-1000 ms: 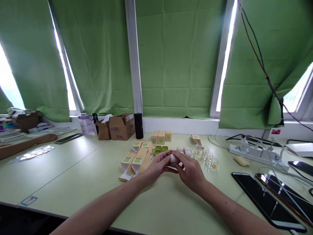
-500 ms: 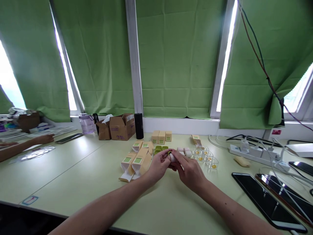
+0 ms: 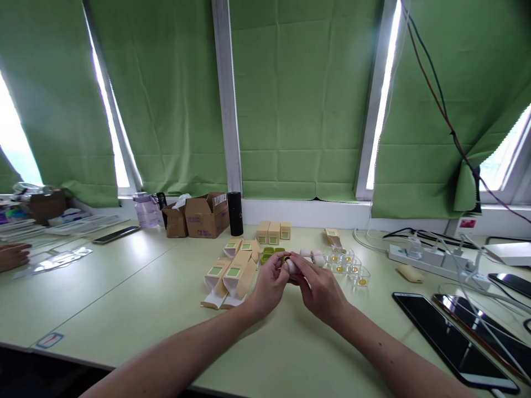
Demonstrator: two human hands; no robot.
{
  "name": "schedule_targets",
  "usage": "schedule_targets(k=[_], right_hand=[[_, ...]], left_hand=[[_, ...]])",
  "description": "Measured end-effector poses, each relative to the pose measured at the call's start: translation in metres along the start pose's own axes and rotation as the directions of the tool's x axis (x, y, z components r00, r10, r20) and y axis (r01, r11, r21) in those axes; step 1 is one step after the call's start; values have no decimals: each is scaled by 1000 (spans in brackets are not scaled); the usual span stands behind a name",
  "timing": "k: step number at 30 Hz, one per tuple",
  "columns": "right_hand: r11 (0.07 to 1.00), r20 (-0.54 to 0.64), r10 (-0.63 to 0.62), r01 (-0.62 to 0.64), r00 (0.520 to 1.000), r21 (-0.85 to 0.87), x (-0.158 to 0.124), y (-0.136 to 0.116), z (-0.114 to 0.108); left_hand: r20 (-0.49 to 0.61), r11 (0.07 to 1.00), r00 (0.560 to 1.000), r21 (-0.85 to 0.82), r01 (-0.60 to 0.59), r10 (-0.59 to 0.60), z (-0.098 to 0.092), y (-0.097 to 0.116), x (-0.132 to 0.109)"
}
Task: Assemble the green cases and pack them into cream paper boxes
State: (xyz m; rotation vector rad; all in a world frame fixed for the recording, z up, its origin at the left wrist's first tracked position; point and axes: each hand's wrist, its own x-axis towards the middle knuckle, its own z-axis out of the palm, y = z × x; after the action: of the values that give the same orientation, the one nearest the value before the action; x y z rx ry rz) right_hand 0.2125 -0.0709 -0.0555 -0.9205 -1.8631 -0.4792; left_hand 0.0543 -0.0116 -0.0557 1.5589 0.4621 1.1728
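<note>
Above the table, my left hand [image 3: 267, 286] and my right hand [image 3: 322, 287] meet with fingers closed around a small white cylinder [image 3: 292, 267]. A yellow-green part shows at its far left end; fingers hide most of the rest. Several similar white cylinders [image 3: 318, 258] lie just beyond my right hand. Right of them stand several small clear cups [image 3: 362, 277] with yellow bottoms. Green cup-like pieces [image 3: 267, 252] sit past my left hand. To the left, open kraft cartons [image 3: 233, 272] with green labels lie with their flaps out.
Upright small cartons [image 3: 274, 232] and a flattened carton [image 3: 333, 236] are farther back. A black cylinder [image 3: 235, 214], cardboard box [image 3: 206, 214] and purple bottle [image 3: 146, 210] stand behind left. Phones [image 3: 450, 340] and a power strip [image 3: 440, 262] with cables occupy the right. Another person's hand [image 3: 14, 257] is far left.
The other person's arm at the far left has drawn back toward the edge of view. My hands keep nearly the same pose around the white cylinder.
</note>
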Motion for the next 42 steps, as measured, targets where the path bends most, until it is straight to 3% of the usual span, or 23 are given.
schedule_targets(k=[6, 12, 22, 42], right_hand=[[1000, -6, -6, 6, 1000, 8, 0, -1, 1], [1000, -26, -23, 23, 999, -9, -1, 1, 1], [999, 1, -3, 4, 1000, -48, -5, 4, 0], [995, -10, -30, 29, 1000, -90, -5, 0, 3]], left_hand=[[-41, 995, 995, 60, -84, 87, 4, -4, -1], [-50, 995, 995, 60, -80, 83, 4, 0, -3], [115, 996, 989, 0, -92, 92, -3, 1, -8], [45, 970, 993, 213, -117, 109, -1, 0, -6]])
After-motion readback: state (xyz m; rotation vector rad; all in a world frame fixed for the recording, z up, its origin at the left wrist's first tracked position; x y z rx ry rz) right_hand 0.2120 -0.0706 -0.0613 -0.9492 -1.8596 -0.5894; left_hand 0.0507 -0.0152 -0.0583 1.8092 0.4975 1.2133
